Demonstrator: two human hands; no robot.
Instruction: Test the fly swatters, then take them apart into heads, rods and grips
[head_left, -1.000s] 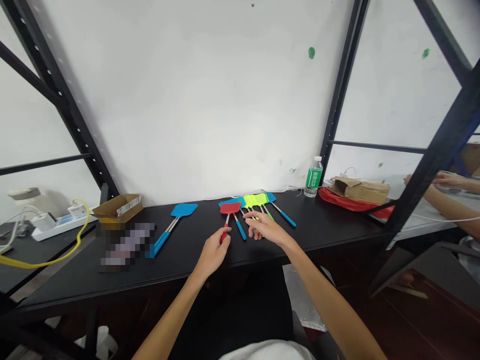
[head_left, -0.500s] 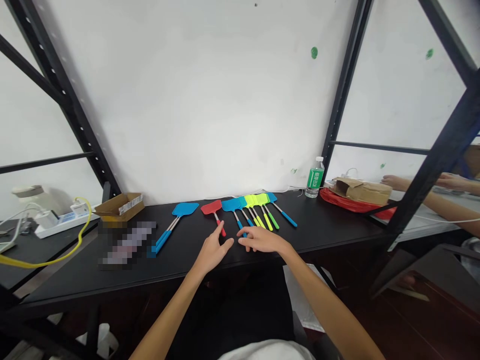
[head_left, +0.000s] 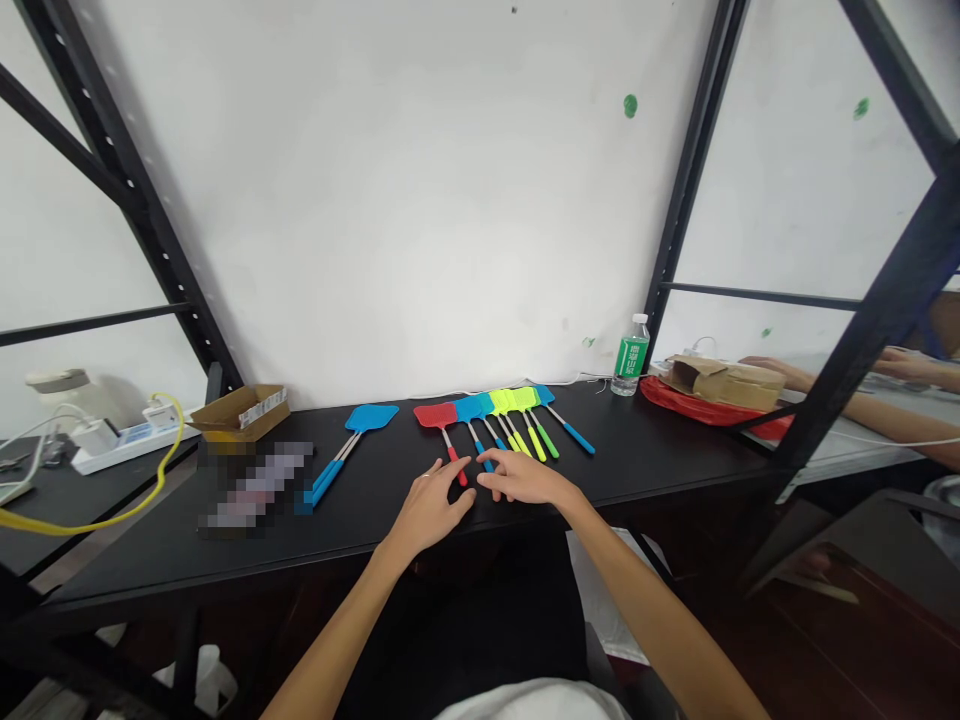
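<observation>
Seven long-handled fly swatters with pale shafts lie in a lapped row across the middle of the black flat-topped bench (head_left: 637, 460) in the head view, heads toward the back edge, grips toward the front edge. At the row's left end is the red plastic swatter with a red grip (head_left: 435, 416); its head meets or slightly laps the broad-headed blue swatter (head_left: 469, 408) just beside it. The bare left hand (head_left: 431, 505) is spread wide, thumb well apart from the forefinger, its fingers over or just beside the red grip; whether they press on it I cannot tell. The bare right hand (head_left: 532, 480) is loosely bent, thumb and forefinger a narrow gap apart, at the lower end of that blue swatter's grip; whether it pinches anything is hidden. To set the red swatter neatly, I would turn it by light fingertip pressure near the grip's end, shaft flat on the bench, with the right hand steadying the blue grip. Its slant should follow its neighbour's for an even fan; pushing at the head could drag the lapped heads along. The two stacked blue swatters (head_left: 371, 417) toward the bench's left end are well apart and need no touch.
</observation>
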